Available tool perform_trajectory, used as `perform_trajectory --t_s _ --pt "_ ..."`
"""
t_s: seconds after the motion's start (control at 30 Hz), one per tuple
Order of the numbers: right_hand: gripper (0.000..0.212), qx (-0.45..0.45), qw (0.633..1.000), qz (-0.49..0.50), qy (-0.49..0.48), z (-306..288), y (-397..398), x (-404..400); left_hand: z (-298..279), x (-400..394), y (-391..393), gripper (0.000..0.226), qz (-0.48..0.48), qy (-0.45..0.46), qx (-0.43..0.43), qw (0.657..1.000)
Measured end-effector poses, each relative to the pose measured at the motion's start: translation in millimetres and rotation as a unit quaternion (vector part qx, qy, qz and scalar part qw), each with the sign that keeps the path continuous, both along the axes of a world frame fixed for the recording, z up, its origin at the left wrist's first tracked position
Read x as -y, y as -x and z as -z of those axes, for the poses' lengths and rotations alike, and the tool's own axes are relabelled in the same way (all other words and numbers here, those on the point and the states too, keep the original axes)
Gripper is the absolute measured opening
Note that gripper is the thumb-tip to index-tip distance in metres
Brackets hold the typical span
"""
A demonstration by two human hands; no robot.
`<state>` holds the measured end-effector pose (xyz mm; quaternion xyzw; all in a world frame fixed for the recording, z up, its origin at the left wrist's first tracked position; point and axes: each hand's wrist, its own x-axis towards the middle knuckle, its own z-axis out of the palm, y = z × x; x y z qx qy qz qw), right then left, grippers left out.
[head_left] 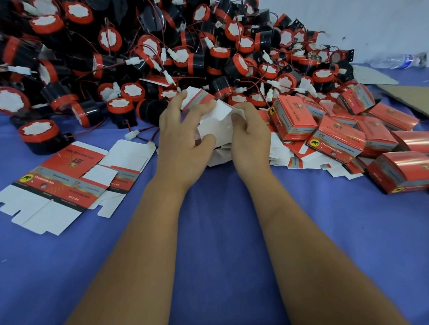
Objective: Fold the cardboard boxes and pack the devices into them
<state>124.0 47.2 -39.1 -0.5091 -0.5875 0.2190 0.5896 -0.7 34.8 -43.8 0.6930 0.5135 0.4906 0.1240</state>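
Both hands mid-scene: left hand (pixel 183 136) and right hand (pixel 250 133) curl fingers round half-formed box (pixel 213 113), likely to fold flaps. Devices (pixel 154 54) heaped far; packed boxes (pixel 354 131) right.

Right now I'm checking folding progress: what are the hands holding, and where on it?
Both hold one partly folded cardboard box. The left hand grips its left side and upper flap; the right hand pinches its right white flap.
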Motion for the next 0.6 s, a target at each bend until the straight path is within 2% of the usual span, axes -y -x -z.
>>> perform_trajectory --t_s 0.1,0.17,0.33,0.4,0.5,0.57,0.6 --pt "0.019 -0.054 0.998 0.021 0.018 -1.1 -1.9 -2.3 1.2 -1.8 0.3 0.062 0.052 -0.014 -0.037 0.998" --pt "0.017 -0.084 0.995 0.034 0.032 -2.0 -2.7 -3.9 2.4 -1.8 0.7 0.076 0.068 -0.009 -0.06 0.996" --pt "0.013 -0.075 0.996 0.023 0.049 -1.5 0.3 -4.9 8.2 -4.2 3.5 0.097 -0.049 -0.01 -0.136 0.989" --pt "0.017 -0.083 0.995 0.01 0.061 -3.2 1.0 -3.1 10.4 -5.5 6.2 0.089 -0.092 0.0 -0.149 0.985" --pt "0.019 -0.103 0.993 -0.001 0.065 -5.8 2.5 0.4 11.3 -6.3 4.9 0.059 -0.1 -0.035 -0.137 0.985" --pt "0.023 -0.148 0.988 -0.004 0.033 -9.0 3.8 4.9 9.2 -7.5 3.8 0.048 -0.063 -0.074 -0.092 0.991" --pt "0.031 -0.183 0.983 -0.009 0.024 -11.0 3.8 7.3 6.9 -7.8 3.7 0.042 -0.036 -0.083 -0.035 0.995"
